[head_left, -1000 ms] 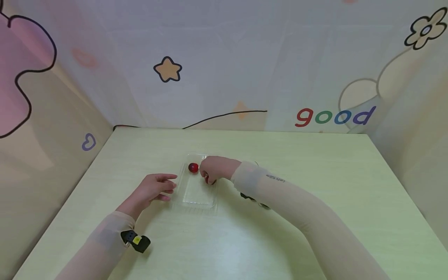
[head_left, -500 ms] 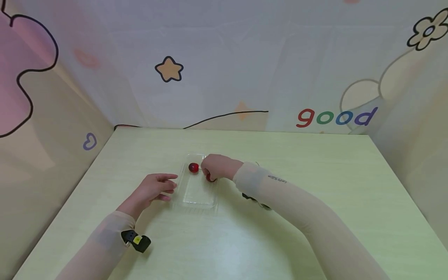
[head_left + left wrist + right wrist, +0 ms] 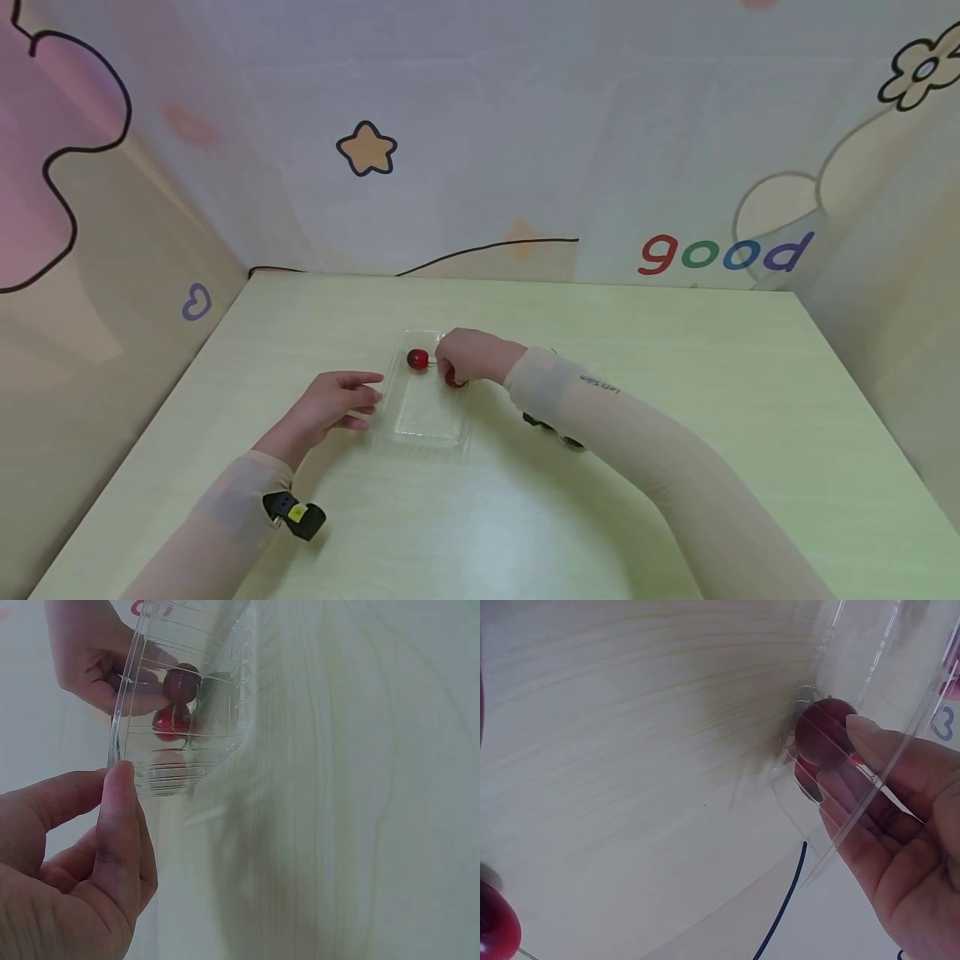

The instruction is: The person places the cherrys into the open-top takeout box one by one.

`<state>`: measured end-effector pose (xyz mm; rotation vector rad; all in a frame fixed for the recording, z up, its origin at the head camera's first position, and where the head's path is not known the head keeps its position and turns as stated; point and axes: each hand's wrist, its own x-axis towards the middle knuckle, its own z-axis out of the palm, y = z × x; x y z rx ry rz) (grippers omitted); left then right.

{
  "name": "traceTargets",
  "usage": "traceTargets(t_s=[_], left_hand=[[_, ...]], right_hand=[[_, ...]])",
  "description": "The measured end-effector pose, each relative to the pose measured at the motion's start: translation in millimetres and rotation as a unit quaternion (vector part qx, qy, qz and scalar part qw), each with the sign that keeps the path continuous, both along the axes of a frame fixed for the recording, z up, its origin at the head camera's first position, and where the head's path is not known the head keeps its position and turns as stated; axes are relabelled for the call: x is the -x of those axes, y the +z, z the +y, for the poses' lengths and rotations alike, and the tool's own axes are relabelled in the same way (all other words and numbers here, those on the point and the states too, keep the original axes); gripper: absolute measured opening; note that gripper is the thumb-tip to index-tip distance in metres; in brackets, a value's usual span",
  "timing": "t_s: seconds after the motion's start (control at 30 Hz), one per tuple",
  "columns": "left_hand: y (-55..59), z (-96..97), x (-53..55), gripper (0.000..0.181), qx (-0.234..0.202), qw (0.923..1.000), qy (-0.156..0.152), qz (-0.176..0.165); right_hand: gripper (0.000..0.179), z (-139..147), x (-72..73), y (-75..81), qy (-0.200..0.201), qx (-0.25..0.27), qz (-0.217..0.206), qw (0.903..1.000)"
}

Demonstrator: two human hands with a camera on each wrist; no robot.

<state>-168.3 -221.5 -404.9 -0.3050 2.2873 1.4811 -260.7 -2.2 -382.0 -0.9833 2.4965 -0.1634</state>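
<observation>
A clear plastic container point(image 3: 429, 432) stands on the table with a dark red cherry point(image 3: 417, 359) near its far end. My right hand point(image 3: 474, 354) reaches over it and holds a second cherry point(image 3: 823, 733) between thumb and fingers. In the head view this held cherry point(image 3: 454, 380) shows only partly below the knuckles. My left hand point(image 3: 337, 402) is at the container's left side, fingers loosely extended. Its thumb tip point(image 3: 120, 776) overlaps the container's rim in the left wrist view; whether it presses there I cannot tell.
Another cherry point(image 3: 496, 924) with a thin stem lies on the table at the right wrist view's lower left. Fabric walls with printed drawings point(image 3: 367, 148) surround the pale table point(image 3: 660, 350) at the back and sides. Both forearms carry small black wrist cameras point(image 3: 295, 515).
The right hand has shifted slightly away and to the right, and its fingers now cover the held cherry differently. The left hand and container stay put; the head view has turned slightly.
</observation>
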Motion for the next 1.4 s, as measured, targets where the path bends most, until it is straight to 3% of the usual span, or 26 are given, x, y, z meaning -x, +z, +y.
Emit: traceTargets(t_s=[0.47,0.83,1.4], left_hand=[[-4.3,0.5,0.7,0.045,-0.001,1.0000,-0.002,0.000],[-3.8,1.2,1.1,0.046,0.000,1.0000,-0.001,0.003],[-1.6,1.4,0.2,0.046,0.003,1.0000,0.003,0.001]], right_hand=[[0.023,12,0.5,9.2,-0.015,0.033,0.007,0.9993],[0.020,49,-1.4,26.2,-0.004,0.132,0.018,0.9910],[0.022,102,-24.2,42.3,-0.026,0.194,0.043,0.9798]])
